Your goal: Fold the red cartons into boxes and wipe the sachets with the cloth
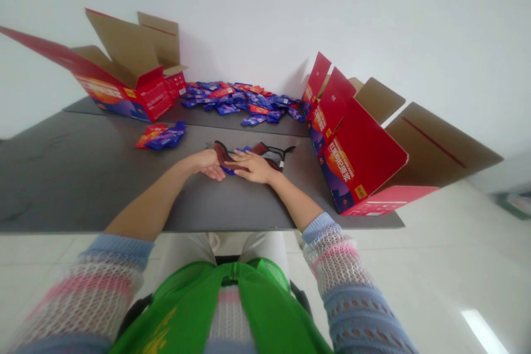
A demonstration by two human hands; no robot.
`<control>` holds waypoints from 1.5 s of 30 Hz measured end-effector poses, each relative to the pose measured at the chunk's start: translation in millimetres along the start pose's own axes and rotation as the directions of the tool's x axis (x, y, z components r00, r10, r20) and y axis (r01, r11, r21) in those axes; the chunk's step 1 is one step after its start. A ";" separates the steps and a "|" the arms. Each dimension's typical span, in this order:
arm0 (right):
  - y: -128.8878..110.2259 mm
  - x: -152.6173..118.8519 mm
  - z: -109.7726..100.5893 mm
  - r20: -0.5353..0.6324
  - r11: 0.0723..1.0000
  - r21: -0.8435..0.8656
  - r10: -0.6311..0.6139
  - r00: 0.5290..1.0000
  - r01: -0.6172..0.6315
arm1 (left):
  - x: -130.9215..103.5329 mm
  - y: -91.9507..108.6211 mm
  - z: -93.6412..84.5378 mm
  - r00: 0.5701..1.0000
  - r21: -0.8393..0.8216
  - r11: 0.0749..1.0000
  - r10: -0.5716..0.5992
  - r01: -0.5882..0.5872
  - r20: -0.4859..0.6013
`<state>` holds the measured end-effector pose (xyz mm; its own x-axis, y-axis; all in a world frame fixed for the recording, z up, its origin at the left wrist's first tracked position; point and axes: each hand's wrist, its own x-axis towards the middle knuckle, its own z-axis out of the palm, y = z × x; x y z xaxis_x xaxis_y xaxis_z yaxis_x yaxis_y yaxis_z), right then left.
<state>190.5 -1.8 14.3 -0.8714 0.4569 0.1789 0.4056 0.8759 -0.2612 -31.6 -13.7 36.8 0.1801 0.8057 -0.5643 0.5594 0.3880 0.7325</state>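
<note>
Dark-framed sunglasses with brown lenses lie on the grey table, partly covered by my hands. My left hand is at their left end, palm turned partly up and fingers stretched out. Across the middle of the glasses rests my right hand, palm down with its fingers extended. Bits of a blue packet show beneath and between the hands; most of it is hidden. Left of my hands, a few red and blue packets overlap on the table.
Many blue and red packets are heaped at the back of the table, against the wall. Open red cartons stand at the back left. More open red cartons line the right side, flaps spread outward.
</note>
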 end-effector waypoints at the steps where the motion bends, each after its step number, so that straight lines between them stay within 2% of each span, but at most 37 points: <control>1: 2.8 0.5 -1.3 -0.005 1.000 0.008 0.017 1.000 -0.017 | 0.0 -0.2 0.0 1.000 -0.014 1.000 -0.019 0.019 0.000; 3: 9.3 1.1 -4.5 -0.017 0.997 -0.001 0.079 0.997 -0.079 | 0.7 -0.8 -0.4 0.997 -0.058 0.996 -0.071 0.071 0.007; 7: 23.8 -1.0 -11.2 -0.044 0.976 -0.078 0.202 0.978 -0.205 | 5.1 -1.0 -0.9 0.996 -0.069 0.994 -0.087 0.087 0.002; 12: 34.0 -3.2 -13.3 -0.125 0.898 -0.169 0.390 0.912 -0.407 | 6.9 3.7 3.1 0.991 -0.004 0.992 -0.126 0.126 -0.038; 16: 30.4 -3.8 -12.6 -0.130 0.880 -0.194 0.414 0.901 -0.433 | 3.0 5.8 3.8 0.990 0.005 0.992 -0.129 0.130 -0.050; 18: 26.0 -5.2 -12.8 -0.096 0.904 -0.175 0.378 0.921 -0.389 | 2.0 5.1 3.0 0.992 -0.001 0.993 -0.117 0.117 -0.042; 21: 16.9 -7.2 -12.7 0.011 0.978 -0.074 0.197 0.980 -0.196 | 1.9 3.8 2.4 0.994 0.005 0.995 -0.104 0.104 -0.035; 24: 6.7 -6.0 -11.8 0.080 0.998 0.043 0.044 0.996 -0.047 | 1.7 2.7 0.9 0.997 0.016 0.997 -0.080 0.080 -0.018; 30: 3.7 1.9 -15.1 0.146 0.980 0.199 -0.018 0.989 -0.011 | -1.6 -3.2 -11.9 0.991 -0.103 0.994 -0.018 0.032 0.136; 33: 8.3 3.6 -16.6 0.174 0.979 0.203 -0.025 0.985 -0.011 | -0.7 -4.9 -13.1 0.990 -0.090 0.996 0.004 0.008 0.139; 36: 11.0 2.9 -15.9 0.133 0.989 0.135 0.048 0.990 -0.066 | 2.7 -6.2 -11.8 0.996 -0.059 0.998 -0.007 0.012 0.090; 38: 12.5 1.4 -15.0 0.097 0.984 0.053 0.166 0.981 -0.171 | 4.6 -8.3 -13.8 0.995 -0.096 0.995 0.010 -0.001 0.100; 42: 18.3 -2.0 -15.3 0.043 0.912 -0.099 0.404 0.914 -0.399 | 6.5 -14.7 -23.5 0.972 -0.194 0.980 0.079 -0.036 0.219; 45: 24.1 -2.7 -17.3 0.050 0.879 -0.122 0.470 0.881 -0.461 | 7.1 -17.3 -25.6 0.968 -0.215 0.976 0.092 -0.041 0.233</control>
<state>207.4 20.8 23.9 -0.5915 0.8062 -0.0127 0.7920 0.5780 -0.1968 -60.7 -3.3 29.8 0.4144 0.7113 -0.5677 0.3644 0.4420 0.8197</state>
